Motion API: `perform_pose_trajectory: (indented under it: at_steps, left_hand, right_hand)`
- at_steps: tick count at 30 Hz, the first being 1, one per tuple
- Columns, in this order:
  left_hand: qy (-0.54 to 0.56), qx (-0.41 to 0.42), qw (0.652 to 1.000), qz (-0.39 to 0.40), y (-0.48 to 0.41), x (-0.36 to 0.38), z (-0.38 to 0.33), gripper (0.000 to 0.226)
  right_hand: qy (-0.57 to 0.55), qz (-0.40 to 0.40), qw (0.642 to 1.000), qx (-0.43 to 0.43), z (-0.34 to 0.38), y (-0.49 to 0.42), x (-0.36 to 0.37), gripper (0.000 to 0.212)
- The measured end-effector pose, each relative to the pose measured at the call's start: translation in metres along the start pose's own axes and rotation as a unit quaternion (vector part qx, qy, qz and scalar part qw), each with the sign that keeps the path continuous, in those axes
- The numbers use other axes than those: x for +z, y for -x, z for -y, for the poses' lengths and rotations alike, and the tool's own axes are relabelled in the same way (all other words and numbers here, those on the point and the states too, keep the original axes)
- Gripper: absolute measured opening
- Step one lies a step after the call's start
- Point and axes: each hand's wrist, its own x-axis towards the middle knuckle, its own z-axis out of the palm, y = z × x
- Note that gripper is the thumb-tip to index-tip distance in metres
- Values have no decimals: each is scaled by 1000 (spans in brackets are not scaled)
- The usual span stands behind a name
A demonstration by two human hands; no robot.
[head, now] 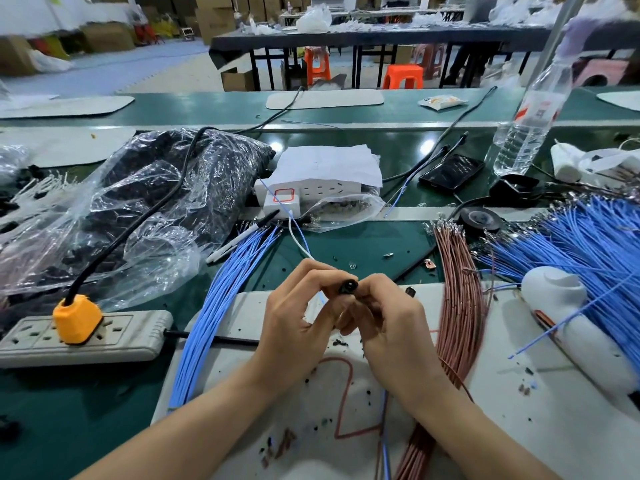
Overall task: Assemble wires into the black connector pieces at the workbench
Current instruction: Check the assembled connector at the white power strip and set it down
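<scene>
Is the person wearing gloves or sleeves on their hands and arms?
No gloves: the left hand and right hand are bare. The left forearm and right forearm are bare too, with no sleeves, watch or bracelet in view.

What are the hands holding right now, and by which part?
One small black round plastic connector piece, pinched between the fingertips of both: the left hand on its left side, the right hand on its right.
</scene>
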Motion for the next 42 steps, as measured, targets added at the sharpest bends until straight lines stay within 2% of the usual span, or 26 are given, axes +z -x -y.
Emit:
perform_pose_trajectory:
  at_steps: [5, 11, 17, 25, 42]
  left_hand:
    - [4, -3, 1000, 19, -2, -2, -2, 14]
    - [23, 15, 999, 37, -2, -3, -5, 16]
    - [12, 12, 999, 38, -2, -4, -4, 19]
    - [15, 18, 999, 35, -2, -3, -6, 22]
    - [37, 11, 999, 23, -1, -1, -9, 18]
  right_hand:
    - [-12, -17, 1000, -8, -2, 0, 0, 8]
    - [-13, -19, 1000, -18, -3, 1, -4, 7]
    - [13, -42, 997, -67, -1, 1, -6, 11]
    - [23, -28, 998, -52, -4, 1, -6, 16]
    - [16, -14, 999, -47, -6, 2, -5, 13]
